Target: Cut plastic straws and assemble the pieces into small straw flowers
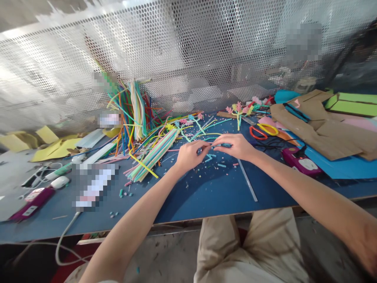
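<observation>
Over the middle of the blue tabletop, my left hand (191, 154) and my right hand (235, 145) meet, fingertips nearly touching. A small blue fuzzy piece of pipe cleaner (226, 145) shows under the curled fingers of my right hand. Its end reaches the pinched fingertips of my left hand; the fingers partly hide it. Short cut blue bits (209, 157) lie just below the hands. A clear glue stick (247, 181) rests on the table below my right wrist. Finished pipe cleaner sprigs (239, 112) with pink and yellow tips lie beyond the hands.
To the left are a bundle of pastel pipe cleaners (156, 155) and a taller multicoloured bunch (137, 110). Scissors (263, 130), brown paper (318, 125) and a purple power strip (302, 161) lie right. A phone with a cable (96, 186) is near the left edge. Perforated metal (188, 51) stands behind.
</observation>
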The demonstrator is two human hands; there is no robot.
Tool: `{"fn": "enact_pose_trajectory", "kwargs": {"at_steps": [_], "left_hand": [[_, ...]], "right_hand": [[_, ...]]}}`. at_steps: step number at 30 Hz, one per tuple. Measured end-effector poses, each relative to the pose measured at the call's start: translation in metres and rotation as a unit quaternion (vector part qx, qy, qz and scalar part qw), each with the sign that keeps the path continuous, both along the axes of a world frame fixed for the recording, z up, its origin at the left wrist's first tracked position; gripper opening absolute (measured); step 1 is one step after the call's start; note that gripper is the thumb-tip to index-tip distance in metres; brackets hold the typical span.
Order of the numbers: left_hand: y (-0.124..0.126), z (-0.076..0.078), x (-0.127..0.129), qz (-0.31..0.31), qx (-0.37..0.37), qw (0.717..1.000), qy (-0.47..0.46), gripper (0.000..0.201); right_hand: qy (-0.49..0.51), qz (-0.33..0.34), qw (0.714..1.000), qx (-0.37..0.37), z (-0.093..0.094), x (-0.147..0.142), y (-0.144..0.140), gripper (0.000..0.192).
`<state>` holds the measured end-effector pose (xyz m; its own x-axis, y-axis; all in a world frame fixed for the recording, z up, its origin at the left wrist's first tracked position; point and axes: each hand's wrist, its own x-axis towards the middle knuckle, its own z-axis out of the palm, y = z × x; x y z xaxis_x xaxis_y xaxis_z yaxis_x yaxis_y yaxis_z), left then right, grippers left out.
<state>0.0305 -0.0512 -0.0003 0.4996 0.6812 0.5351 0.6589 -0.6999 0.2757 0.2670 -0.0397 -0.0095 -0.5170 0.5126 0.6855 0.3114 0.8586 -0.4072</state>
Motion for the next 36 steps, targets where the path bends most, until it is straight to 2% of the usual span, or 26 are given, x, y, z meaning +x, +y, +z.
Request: {"fn": "enact_pose_trajectory", "kwargs": {"at_steps": [5, 17, 20, 24, 27, 30, 33, 36], "left_hand": [[0.002, -0.001, -0.002, 0.006, -0.002, 1.0, -0.017, 0.022], [0.002, 0.005, -0.005, 0.034, 0.006, 0.999, 0.005, 0.026], [0.001, 0.019, -0.008, 0.079, 0.009, 0.997, 0.018, 0.025], [-0.002, 0.057, -0.026, 0.165, 0.042, 0.985, -0.036, 0.03], [-0.007, 0.088, -0.062, 0.201, 0.048, 0.978, -0.042, 0.035], [-0.015, 0.106, -0.126, 0.237, -0.04, 0.971, 0.002, 0.046], [-0.026, 0.105, -0.21, 0.345, -0.08, 0.935, -0.009, 0.054], [-0.045, 0.092, -0.29, 0.443, -0.15, 0.884, -0.014, 0.072]], "right_hand": [[-0.012, 0.021, 1.0, 0.005, -0.001, 0.001, 0.001, 0.037], [-0.011, -0.024, 0.999, 0.021, 0.0, 0.007, 0.001, 0.026], [-0.015, -0.044, 0.999, 0.019, 0.001, 0.01, 0.0, 0.025], [-0.009, -0.062, 0.998, 0.019, 0.002, 0.013, -0.002, 0.023], [-0.01, -0.063, 0.998, 0.019, 0.004, 0.014, -0.004, 0.022], [-0.004, -0.062, 0.998, 0.019, 0.008, 0.015, -0.006, 0.021], [-0.001, -0.065, 0.998, 0.027, 0.01, 0.015, -0.008, 0.02], [0.009, -0.074, 0.997, 0.033, 0.01, 0.014, -0.009, 0.02]]}}
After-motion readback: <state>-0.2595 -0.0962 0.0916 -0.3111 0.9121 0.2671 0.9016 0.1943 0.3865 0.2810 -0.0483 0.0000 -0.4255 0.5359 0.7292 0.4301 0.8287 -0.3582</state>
